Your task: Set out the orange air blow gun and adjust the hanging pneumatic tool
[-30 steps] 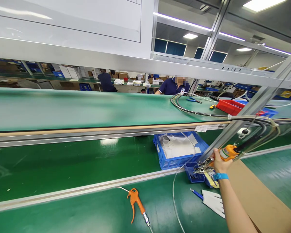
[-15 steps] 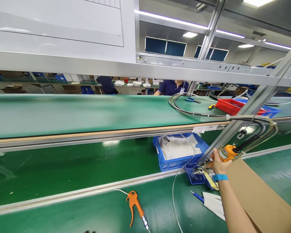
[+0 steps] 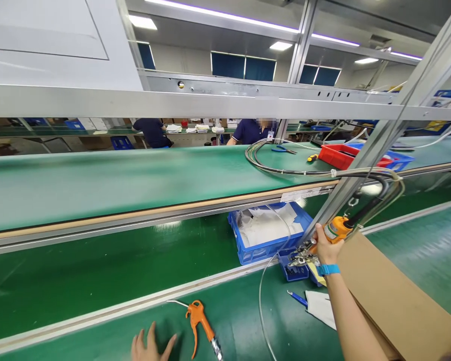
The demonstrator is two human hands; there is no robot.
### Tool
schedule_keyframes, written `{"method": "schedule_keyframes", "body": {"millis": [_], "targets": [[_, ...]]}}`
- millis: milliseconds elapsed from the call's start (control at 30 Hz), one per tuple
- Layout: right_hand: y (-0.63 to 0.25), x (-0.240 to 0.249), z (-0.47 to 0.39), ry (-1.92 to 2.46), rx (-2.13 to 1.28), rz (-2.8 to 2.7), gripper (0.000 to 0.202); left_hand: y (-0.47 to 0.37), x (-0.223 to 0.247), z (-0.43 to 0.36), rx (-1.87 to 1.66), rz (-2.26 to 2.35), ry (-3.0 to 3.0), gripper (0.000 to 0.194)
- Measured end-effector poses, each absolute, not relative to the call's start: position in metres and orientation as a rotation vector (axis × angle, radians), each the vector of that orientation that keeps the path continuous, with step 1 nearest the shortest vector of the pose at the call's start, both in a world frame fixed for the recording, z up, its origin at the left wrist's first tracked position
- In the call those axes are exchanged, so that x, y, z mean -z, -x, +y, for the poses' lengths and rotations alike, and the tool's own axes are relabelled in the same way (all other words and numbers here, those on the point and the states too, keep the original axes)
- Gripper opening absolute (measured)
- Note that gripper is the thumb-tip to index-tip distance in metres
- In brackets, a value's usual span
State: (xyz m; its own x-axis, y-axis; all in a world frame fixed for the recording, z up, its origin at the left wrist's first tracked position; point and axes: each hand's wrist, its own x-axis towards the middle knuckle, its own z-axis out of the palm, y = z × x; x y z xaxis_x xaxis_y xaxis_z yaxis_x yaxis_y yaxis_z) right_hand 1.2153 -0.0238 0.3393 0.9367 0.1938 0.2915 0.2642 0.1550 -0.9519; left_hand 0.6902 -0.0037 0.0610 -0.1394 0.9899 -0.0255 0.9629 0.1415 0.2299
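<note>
Two hands in view. Largest item: green counter [image 3: 97,296], with a raised green shelf [image 3: 116,180] behind it. Cardboard sheet [image 3: 398,306] lies at right, blue bin [image 3: 248,253] of white parts sits under the shelf. Right hand [image 3: 325,248] is closed around the orange power tool [image 3: 336,229], held up beside the slanted frame post, black hose attached. Left hand [image 3: 150,346] rests flat on the counter, fingers spread, just beside the orange air blow gun [image 3: 199,323], not touching.

The left hand [image 3: 150,346] is cut off by the near edge, only its fingers showing. The right hand [image 3: 325,249] hides the orange tool's [image 3: 336,229] grip. The far co-worker's face is blurred.
</note>
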Motion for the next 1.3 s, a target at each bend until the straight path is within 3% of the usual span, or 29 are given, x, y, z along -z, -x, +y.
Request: {"method": "schedule_keyframes", "body": {"millis": [200,367,433,800,867,1033,1100,1200,1300], "targets": [[-1.196,-0.356,-0.028,1.365,0.010,-0.450,0.051,-0.842,-0.144,0.023,-0.353,1.257,-2.207,0.055],[-1.161,-0.385,-0.037,1.270,-0.138,-0.493,0.043,-0.967,-0.203,0.005,-0.414,0.845,-1.943,0.092],[-1.149,-0.393,-0.039,1.232,-0.230,-0.504,0.043,-0.995,-0.210,-0.006,-0.474,0.831,-1.821,0.096],[-1.146,-0.401,-0.041,1.231,-0.276,-0.601,0.034,-1.053,-0.205,-0.014,-0.650,0.746,-1.840,0.060],[-1.151,-0.398,-0.039,1.251,-0.236,-0.618,0.032,-1.058,-0.208,-0.010,-0.625,0.714,-1.851,0.061],[-1.176,-0.388,-0.032,1.358,-0.092,-0.632,0.036,-1.023,-0.199,0.002,-0.400,0.811,-1.890,0.110],[-1.190,-0.381,-0.029,1.402,-0.016,-0.593,0.039,-0.987,-0.178,0.008,-0.396,0.914,-1.894,0.100],[-1.210,-0.369,-0.026,1.429,0.068,-0.518,0.043,-0.910,-0.135,0.019,-0.683,1.153,-1.898,0.082],[-1.223,-0.358,-0.025,1.406,0.068,-0.469,0.046,-0.816,-0.098,0.022,-0.859,1.529,-1.831,0.079]]}}
